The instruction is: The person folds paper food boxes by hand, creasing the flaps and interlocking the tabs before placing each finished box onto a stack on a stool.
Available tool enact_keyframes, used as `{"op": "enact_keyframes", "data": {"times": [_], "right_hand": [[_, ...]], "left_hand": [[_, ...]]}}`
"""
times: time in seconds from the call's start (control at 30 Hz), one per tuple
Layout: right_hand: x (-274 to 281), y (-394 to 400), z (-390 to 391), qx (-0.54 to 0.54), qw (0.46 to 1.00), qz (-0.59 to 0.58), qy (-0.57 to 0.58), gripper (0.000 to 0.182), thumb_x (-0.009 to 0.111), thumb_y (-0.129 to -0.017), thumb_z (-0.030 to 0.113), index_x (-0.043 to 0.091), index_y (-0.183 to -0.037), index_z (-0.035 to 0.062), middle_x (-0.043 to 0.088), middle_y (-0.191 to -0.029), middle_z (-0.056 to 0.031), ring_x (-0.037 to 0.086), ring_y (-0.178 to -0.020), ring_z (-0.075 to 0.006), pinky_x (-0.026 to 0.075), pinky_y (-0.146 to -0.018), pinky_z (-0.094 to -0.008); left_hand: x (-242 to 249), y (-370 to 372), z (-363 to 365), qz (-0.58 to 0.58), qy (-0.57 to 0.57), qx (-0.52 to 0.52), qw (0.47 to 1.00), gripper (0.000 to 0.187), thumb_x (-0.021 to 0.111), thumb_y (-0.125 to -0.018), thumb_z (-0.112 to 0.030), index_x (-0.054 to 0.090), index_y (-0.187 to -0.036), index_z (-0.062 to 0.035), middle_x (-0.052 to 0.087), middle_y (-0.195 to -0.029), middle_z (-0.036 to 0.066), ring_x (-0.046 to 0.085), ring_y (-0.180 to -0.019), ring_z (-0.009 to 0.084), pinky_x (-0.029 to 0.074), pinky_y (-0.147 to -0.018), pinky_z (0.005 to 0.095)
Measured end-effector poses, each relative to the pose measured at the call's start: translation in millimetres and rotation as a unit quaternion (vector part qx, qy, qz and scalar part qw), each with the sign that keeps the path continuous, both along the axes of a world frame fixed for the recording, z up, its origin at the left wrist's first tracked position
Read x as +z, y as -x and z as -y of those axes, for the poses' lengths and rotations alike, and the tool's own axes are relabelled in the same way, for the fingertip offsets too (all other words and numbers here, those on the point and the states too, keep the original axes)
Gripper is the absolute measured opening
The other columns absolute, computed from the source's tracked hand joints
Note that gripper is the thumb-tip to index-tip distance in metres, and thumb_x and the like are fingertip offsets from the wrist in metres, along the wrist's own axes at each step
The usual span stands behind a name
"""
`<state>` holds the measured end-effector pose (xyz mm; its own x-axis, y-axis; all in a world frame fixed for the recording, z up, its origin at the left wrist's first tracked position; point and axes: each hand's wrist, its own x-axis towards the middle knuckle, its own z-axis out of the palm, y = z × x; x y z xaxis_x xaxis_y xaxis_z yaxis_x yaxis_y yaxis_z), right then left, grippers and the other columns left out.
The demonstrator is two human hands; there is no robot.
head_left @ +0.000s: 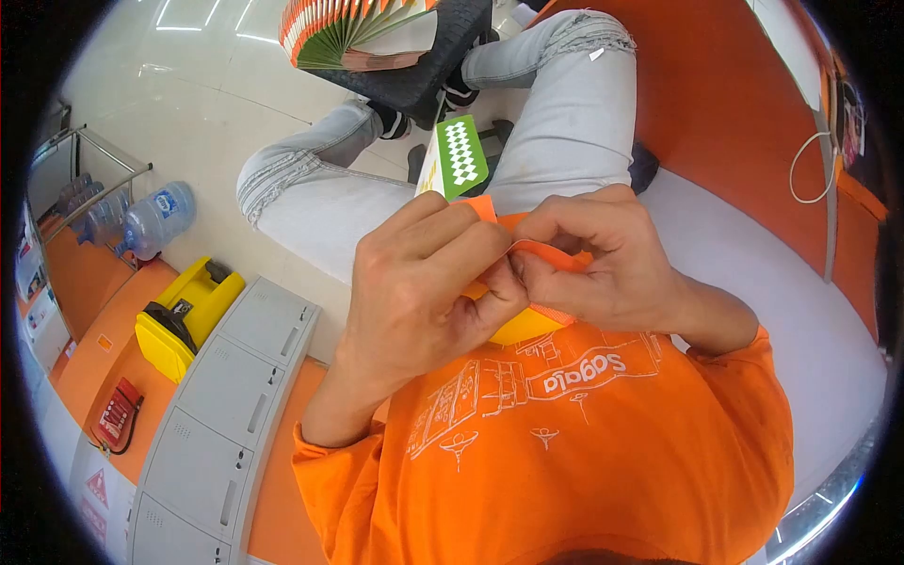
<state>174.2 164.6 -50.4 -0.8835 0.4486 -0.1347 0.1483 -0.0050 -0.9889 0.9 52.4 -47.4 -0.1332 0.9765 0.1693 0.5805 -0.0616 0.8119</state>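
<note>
Close in front of the orange shirt, both my hands work on a printed paper carton with a green panel of white diamonds, white and yellow areas and orange flaps. My left hand is closed on its left side, thumb and fingers pinching the edge. On the other side, my right hand pinches an orange flap that bends up between the two hands. The fingertips nearly meet at this flap. The carton's green end sticks out past my left knuckles toward the knees, and its middle is hidden behind the fingers.
A fanned stack of similar printed cartons lies on a dark stool between the feet. To the left are grey lockers, a yellow bin and large water bottles. A white cable hangs at right.
</note>
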Motion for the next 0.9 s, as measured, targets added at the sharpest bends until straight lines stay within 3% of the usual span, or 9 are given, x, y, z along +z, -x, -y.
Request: {"op": "enact_keyframes", "data": {"times": [0.43,0.5,0.63,0.7,0.73,0.8,0.83,0.9], "right_hand": [[-4,3,0,0.01,1.0,-0.013,-0.005,0.007,0.074,-0.089,0.0,0.068,-0.088,-0.0039,0.062,-0.063,-0.0025,0.052,-0.055,-0.0021,0.038,-0.049,-0.0217],[3,5,0,-0.005,1.0,0.025,0.007,0.015,0.075,-0.086,0.01,0.065,-0.081,-0.0002,0.058,-0.06,-0.0086,0.048,-0.049,-0.0131,0.038,-0.047,-0.0296],[-3,4,2,-0.021,0.999,0.011,0.021,0.016,0.075,-0.086,0.011,0.065,-0.08,0.0001,0.056,-0.059,-0.0078,0.047,-0.048,-0.0122,0.036,-0.047,-0.0292],[-5,2,-3,0.026,1.0,0.004,0.012,0.008,0.075,-0.09,0.002,0.069,-0.088,-0.0038,0.065,-0.065,-0.0026,0.057,-0.058,-0.002,0.042,-0.051,-0.0208],[-4,3,-2,0.025,1.0,0.004,0.012,0.008,0.075,-0.09,0.002,0.069,-0.088,-0.0038,0.065,-0.065,-0.0026,0.057,-0.058,-0.002,0.042,-0.051,-0.0208],[2,5,-3,-0.023,0.981,0.025,0.191,0.008,0.076,-0.09,0.002,0.071,-0.091,-0.0038,0.069,-0.072,-0.0025,0.06,-0.063,-0.0038,0.046,-0.055,-0.0203],[2,4,-6,-0.023,0.981,0.025,0.192,0.008,0.076,-0.09,0.002,0.071,-0.091,-0.0038,0.069,-0.072,-0.0025,0.06,-0.063,-0.0038,0.046,-0.055,-0.0203],[1,4,-16,-0.007,0.984,-0.005,0.178,0.015,0.077,-0.093,0.009,0.072,-0.096,-0.0042,0.07,-0.084,-0.0005,0.06,-0.078,-0.0029,0.049,-0.067,-0.0208]], "left_hand": [[-6,5,-2,-0.005,-0.01,-0.021,1.0,0.017,0.07,-0.063,0.001,0.058,-0.073,-0.0064,0.052,-0.064,0.005,0.05,-0.055,0.0237,0.042,-0.048,0.0336],[-8,4,-2,0.012,-0.019,-0.017,1.0,0.017,0.069,-0.063,0.001,0.057,-0.073,-0.0061,0.051,-0.064,0.005,0.05,-0.054,0.024,0.042,-0.049,0.0336],[-7,5,-2,0.002,-0.01,-0.02,1.0,0.017,0.07,-0.063,0.001,0.058,-0.073,-0.0054,0.051,-0.063,0.006,0.051,-0.054,0.0243,0.043,-0.049,0.0336],[-7,7,-2,0.014,-0.003,-0.022,1.0,0.016,0.07,-0.064,0.002,0.062,-0.076,-0.0044,0.053,-0.064,0.006,0.053,-0.055,0.0247,0.044,-0.05,0.0333],[-7,9,-2,0.014,-0.003,-0.023,1.0,0.016,0.07,-0.064,0.002,0.062,-0.076,-0.0044,0.053,-0.064,0.006,0.053,-0.055,0.0247,0.044,-0.05,0.0333],[-5,14,-2,0.066,0.021,-0.017,0.997,0.016,0.07,-0.067,0.003,0.065,-0.081,-0.0028,0.057,-0.066,0.007,0.057,-0.053,0.0214,0.045,-0.049,0.0305],[-3,14,-1,0.066,0.022,-0.016,0.997,0.016,0.07,-0.067,0.003,0.065,-0.081,-0.0028,0.057,-0.066,0.007,0.057,-0.053,0.0214,0.045,-0.049,0.0305],[3,16,1,0.125,0.071,0.011,0.989,0.01,0.064,-0.071,0.002,0.064,-0.081,0.0002,0.059,-0.067,0.005,0.056,-0.058,0.013,0.043,-0.053,0.0252]]}}
